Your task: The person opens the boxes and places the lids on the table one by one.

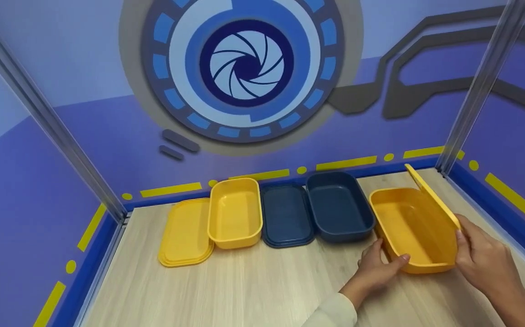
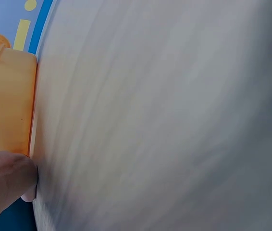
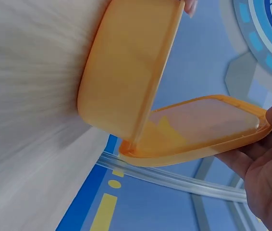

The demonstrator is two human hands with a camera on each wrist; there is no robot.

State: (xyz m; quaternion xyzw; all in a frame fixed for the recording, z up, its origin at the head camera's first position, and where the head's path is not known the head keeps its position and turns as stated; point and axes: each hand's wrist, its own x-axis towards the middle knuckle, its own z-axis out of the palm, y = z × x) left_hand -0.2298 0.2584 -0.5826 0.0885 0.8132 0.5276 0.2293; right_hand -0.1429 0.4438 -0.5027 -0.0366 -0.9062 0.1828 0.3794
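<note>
An orange food container [image 1: 403,218] stands without contents at the right of the table. My left hand [image 1: 377,269] grips its near left corner, thumb over the rim. In the left wrist view that hand [image 2: 6,175] lies low against the container wall [image 2: 11,101]. My right hand [image 1: 487,254] pinches the near end of an orange lid [image 1: 435,195], which stands tilted up along the container's right side. The right wrist view shows the lid [image 3: 198,130] slanting away from the container [image 3: 126,67], its far end close to the rim, fingers of the right hand [image 3: 265,163] around the other end.
Left of the orange container sit a dark blue container [image 1: 339,206] and a dark blue lid [image 1: 288,215]. Further left are a yellow container [image 1: 235,213] and a yellow lid [image 1: 187,234], whose edge meets that container. A printed wall panel [image 1: 107,145] closes off the table's back.
</note>
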